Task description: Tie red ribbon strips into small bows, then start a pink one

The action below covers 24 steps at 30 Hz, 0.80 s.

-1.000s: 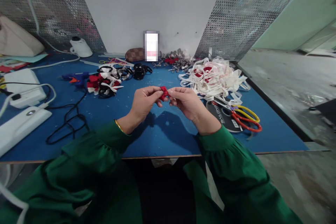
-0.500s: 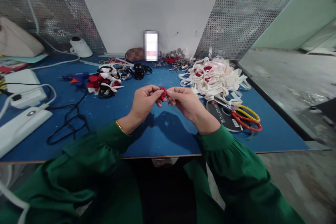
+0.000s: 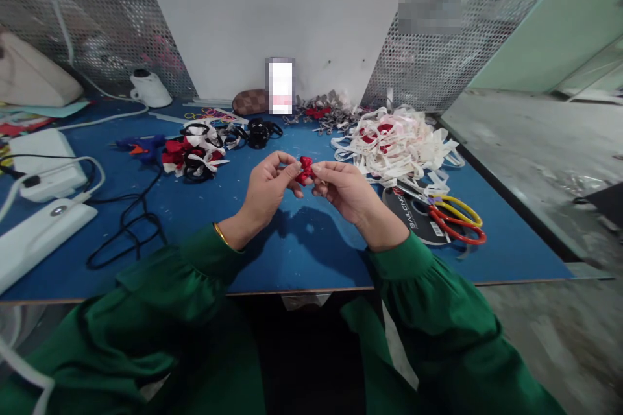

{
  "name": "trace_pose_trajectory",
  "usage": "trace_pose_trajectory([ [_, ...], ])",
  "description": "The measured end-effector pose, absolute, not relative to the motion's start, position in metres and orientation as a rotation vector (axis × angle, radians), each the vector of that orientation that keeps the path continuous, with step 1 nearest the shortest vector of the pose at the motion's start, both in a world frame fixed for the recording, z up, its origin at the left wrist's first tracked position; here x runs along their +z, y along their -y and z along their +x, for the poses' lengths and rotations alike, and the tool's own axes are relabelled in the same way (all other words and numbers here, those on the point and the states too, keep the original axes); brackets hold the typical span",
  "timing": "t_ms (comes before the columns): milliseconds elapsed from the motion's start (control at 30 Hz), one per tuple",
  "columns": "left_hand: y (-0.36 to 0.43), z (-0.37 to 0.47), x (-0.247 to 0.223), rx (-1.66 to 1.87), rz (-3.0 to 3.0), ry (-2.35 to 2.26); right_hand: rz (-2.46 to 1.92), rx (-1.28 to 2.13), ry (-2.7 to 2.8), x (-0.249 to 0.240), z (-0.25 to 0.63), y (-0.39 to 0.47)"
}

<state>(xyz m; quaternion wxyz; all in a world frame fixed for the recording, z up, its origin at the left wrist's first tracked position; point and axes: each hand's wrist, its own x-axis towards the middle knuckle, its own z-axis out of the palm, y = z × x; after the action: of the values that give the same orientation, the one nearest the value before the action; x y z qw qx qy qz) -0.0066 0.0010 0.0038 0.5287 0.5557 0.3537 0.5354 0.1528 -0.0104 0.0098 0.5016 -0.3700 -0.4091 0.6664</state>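
Note:
A small, crumpled red ribbon piece (image 3: 305, 170) is held above the blue table, between my two hands. My left hand (image 3: 268, 189) pinches its left side with thumb and fingers. From the other side, my right hand (image 3: 343, 189) grips its right edge between thumb and forefinger. Beyond my right hand lies a heap of white and pink ribbons (image 3: 403, 142) with some red in it. A cluster of red, white and black hair ties (image 3: 192, 152) sits to the left of my left hand.
Scissors with red and yellow handles (image 3: 455, 217) rest on a black round card (image 3: 411, 217) at the right. A blue glue gun (image 3: 146, 146), black cord (image 3: 126, 227) and white power strip (image 3: 43, 243) are at the left. A lit phone (image 3: 281, 87) stands at the back.
The red piece shows more between my fingertips and looks more spread out. My left fingers have shifted slightly upward; my right hand has moved very little.

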Motion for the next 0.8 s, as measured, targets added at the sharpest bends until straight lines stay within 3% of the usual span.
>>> trace_pose_trajectory([
  [500, 0.0084, -0.0100, 0.0040, 1.360, 1.884, -1.127, -0.939, 1.486, 1.024, 0.0106, 0.1498, 0.0111],
  [800, 0.0013, -0.0095, 0.0009, 1.224, 1.805, -0.905, -0.980, 1.353, 1.127, 0.0102, 0.1487, 0.0114],
])
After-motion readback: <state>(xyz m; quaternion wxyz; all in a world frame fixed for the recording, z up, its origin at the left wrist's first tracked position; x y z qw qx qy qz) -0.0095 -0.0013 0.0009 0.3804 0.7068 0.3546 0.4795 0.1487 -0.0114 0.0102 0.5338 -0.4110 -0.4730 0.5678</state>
